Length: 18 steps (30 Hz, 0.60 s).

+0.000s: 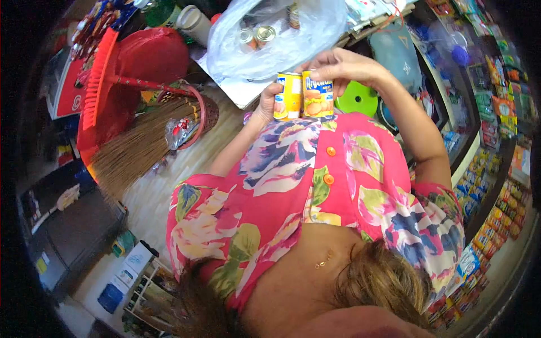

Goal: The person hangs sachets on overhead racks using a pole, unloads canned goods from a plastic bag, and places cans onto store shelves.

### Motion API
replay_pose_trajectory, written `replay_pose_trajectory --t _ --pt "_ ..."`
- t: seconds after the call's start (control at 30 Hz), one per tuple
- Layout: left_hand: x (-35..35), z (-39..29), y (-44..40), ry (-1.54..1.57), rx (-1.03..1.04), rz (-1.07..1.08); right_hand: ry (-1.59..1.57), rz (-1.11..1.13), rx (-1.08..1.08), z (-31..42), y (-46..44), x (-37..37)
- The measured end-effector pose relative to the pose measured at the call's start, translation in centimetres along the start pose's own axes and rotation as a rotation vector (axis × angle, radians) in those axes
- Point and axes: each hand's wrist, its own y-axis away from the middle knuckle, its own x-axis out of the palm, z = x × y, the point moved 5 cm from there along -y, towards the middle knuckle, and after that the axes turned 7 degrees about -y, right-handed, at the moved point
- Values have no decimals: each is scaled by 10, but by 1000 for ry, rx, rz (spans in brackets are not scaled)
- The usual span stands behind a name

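At chest height, two yellow food cans stand side by side against the front of my floral shirt (282, 152). My left hand (270, 100) is closed around the left can (291, 94), with its fingers mostly hidden behind it. From above, my right hand (341, 66) grips the right can (319, 96), whose blue and yellow label faces up and shows food pictures. Just beyond the cans lies an open clear plastic bag (276, 59). Inside that bag are several cans, among them a can with a bare metal lid (265, 35).
A green round stool top (357, 98) is beside my right wrist. To the left stand a red chair (152, 53), a red-bristled broom (98, 79) and a straw broom (135, 141). Shelves of packaged goods (496, 225) line the right side.
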Motion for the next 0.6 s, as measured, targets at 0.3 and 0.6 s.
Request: replay_pose_trajectory --t 0.3,0.6 --pt "2 -4 9 165 138 9 -321 -46 -32 -8 -20 -13" --pt "6 -8 15 146 201 7 -349 26 -49 4 -29 -12"
